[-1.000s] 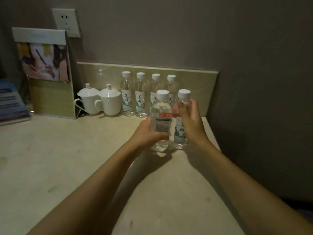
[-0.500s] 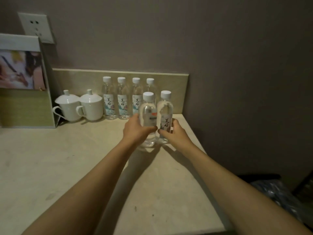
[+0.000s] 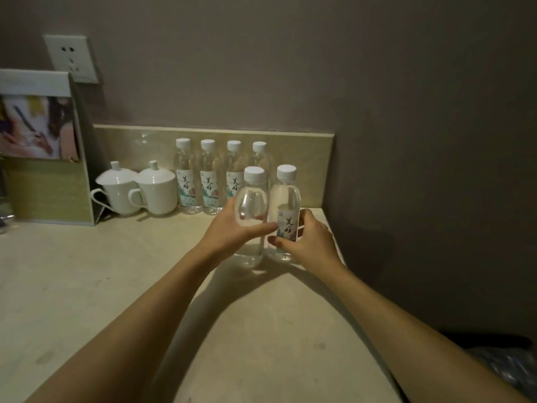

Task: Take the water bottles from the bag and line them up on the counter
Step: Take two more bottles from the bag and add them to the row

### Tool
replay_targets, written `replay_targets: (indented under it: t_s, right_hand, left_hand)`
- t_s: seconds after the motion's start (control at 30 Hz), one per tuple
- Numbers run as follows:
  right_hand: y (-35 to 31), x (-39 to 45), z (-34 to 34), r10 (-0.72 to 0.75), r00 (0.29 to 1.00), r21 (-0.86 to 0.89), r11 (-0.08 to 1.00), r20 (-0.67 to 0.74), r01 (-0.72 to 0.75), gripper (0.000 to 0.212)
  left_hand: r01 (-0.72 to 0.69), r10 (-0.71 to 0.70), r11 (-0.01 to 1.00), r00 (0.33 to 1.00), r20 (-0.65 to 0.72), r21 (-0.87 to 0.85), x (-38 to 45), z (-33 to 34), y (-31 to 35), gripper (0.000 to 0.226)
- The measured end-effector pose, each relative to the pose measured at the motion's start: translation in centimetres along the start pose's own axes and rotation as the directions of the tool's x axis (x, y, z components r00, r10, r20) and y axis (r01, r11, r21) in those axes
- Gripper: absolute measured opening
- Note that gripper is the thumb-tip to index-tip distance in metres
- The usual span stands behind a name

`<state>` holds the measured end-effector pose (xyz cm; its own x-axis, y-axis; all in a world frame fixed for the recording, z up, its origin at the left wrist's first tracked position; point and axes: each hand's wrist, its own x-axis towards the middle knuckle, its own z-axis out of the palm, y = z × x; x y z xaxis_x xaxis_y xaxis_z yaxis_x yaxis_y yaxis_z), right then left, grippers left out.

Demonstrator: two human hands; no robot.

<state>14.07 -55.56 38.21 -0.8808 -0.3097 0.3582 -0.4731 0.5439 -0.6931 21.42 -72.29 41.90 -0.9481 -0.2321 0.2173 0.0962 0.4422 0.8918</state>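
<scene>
Two upright bottles are being held just in front of the back row of bottles (image 3: 220,175): the left bottle (image 3: 251,216) is being wrapped by the left hand (image 3: 232,228), the right bottle (image 3: 286,216) is being pinched by the right hand (image 3: 308,237) low on its label.

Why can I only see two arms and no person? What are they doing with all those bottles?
The camera sits on the person's head and looks down, so you see what they see: their own arms. There is only this one view. The left hand grips a clear water bottle, and the right hand grips the labelled bottle beside it. Both bottles stand at the back of the pale counter, in front of a row of four bottles along the wall. Left of that row are two white lidded cups and a standing picture holder.
</scene>
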Motion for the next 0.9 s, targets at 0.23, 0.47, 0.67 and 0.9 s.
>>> replay_targets:
  t_s: [0.23,0.47,0.67,0.9]
  right_hand:
    - [1.1,0.6,-0.1,-0.033,0.998,0.021,0.999,-0.046,0.035,0.061]
    - [0.7,1.0,0.8,-0.031,0.999,0.088,0.996,-0.019,0.032,0.060]
    - [0.6,0.9,1.1,0.010,1.000,0.131,0.991,0.001,-0.010,0.065]
    - [-0.2,0.7,1.9,-0.030,0.999,0.178,0.984,0.039,0.022,0.057]
  left_hand:
    - [-0.005,0.030,0.991,0.981,-0.190,0.133,-0.4,-1.1,-0.2,0.057]
    - [0.096,-0.049,0.973,0.974,0.219,-0.210,0.8,-2.9,-0.9,0.061]
    - [0.039,0.003,0.985,0.970,0.243,-0.166,1.2,-3.0,-1.6,0.057]
    - [0.013,-0.011,1.000,0.977,0.212,-0.012,0.9,-4.1,-2.9,0.060]
